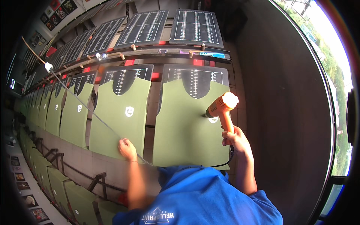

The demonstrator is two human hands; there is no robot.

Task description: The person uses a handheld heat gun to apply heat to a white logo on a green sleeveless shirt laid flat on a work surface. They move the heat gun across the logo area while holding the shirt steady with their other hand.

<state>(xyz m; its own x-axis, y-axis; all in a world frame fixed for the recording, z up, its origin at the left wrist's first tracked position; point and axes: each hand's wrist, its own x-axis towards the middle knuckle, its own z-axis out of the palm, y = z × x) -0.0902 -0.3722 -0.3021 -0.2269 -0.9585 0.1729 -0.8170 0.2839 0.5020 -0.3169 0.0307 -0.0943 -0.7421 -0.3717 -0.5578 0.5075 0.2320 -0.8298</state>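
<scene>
My right hand (235,139) grips the handle of an orange heat gun (224,108). Its dark nozzle points down and left, over the white shield print (213,120) on a green shirt piece (183,131); the gun partly covers that print. Closed around a grey power cord (98,117) is my left hand (127,149), above the lower edge of the neighbouring green shirt piece (118,123). The cord runs from a white plug connector (48,66) at the upper left down past my left hand. Both shirt pieces lie flat on dark boards.
More green shirt pieces (77,112) on boards stretch away to the left. Behind them runs a rail with wooden pegs, a blue squeegee-like tool (212,54) and dark gridded boards (197,28). A dark wall (281,112) and window stand at right. Another shirt row (62,183) lies lower left.
</scene>
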